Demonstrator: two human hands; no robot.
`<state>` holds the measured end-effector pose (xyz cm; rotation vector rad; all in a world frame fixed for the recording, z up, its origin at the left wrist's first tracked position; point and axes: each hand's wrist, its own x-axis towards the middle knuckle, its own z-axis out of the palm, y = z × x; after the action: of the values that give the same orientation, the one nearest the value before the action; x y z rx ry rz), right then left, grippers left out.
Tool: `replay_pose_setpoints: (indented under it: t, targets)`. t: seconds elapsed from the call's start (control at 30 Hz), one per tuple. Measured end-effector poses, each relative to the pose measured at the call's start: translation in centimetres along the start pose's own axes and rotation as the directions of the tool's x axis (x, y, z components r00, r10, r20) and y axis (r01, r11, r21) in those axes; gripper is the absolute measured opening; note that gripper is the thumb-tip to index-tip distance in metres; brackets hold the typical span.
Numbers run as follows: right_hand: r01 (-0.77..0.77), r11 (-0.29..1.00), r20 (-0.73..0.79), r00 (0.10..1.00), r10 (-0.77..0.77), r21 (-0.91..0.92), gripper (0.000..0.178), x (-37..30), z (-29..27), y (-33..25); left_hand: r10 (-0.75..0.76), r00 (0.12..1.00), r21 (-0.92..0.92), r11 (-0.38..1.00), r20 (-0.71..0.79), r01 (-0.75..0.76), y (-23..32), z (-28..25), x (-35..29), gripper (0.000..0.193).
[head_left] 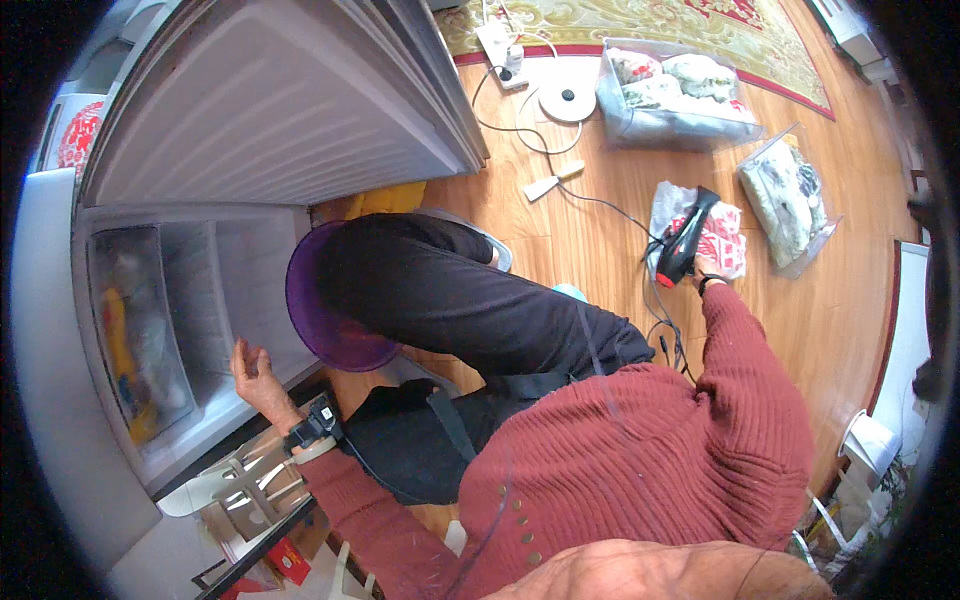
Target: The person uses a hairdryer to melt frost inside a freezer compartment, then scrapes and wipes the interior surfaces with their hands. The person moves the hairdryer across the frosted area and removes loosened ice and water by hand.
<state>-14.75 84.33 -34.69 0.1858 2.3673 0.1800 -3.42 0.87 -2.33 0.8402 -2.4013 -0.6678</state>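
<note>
Head view gives me the freezer (pixel 265 250) standing open at the left, its middle section bare while the far-left compartment (pixel 150 330) holds packed goods behind clear plastic. So, as I judge it, unloading is partly done: a large clear bin (pixel 670 130) and a smaller one (pixel 805 262) lie full of bagged food on the floor. A purple tub (pixel 340 345) sits at the freezer's mouth, beside the knee. I cannot make out whether frost remains on the walls, nor whether any has been cleared. Well away from the freezer, the hair dryer (pixel 686 240) is over a printed plastic bag; the right hand (pixel 708 270) meets it, but I can't tell how firmly its fingers close. My left hand (pixel 260 380) is empty, fingers loosely curled, near the opening. A scraper (pixel 553 182) lies unused on the floor.
</note>
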Motion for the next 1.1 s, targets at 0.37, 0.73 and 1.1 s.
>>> replay_pose_setpoints:
  t: [0.37,0.73,1.1]
  targets:
    - [-0.104,0.995,0.005,0.995,0.104,-0.002,0.031,3.8,-0.5,1.7,-0.101,0.995,0.062,0.993,-0.018,0.102,-2.2,-0.2,-0.9,0.044]
    - [-0.041,0.998,-0.043,0.998,0.039,-0.045,0.029,7.7,0.4,2.3,-0.256,0.966,0.036,0.966,-0.038,0.257,-1.2,-0.3,-1.7,0.046]
    - [0.251,0.968,-0.085,0.965,-0.248,0.029,0.028,13.8,-4.7,2.9,-0.282,0.947,-0.327,0.919,-0.152,0.221,-1.5,0.0,-1.8,0.05]
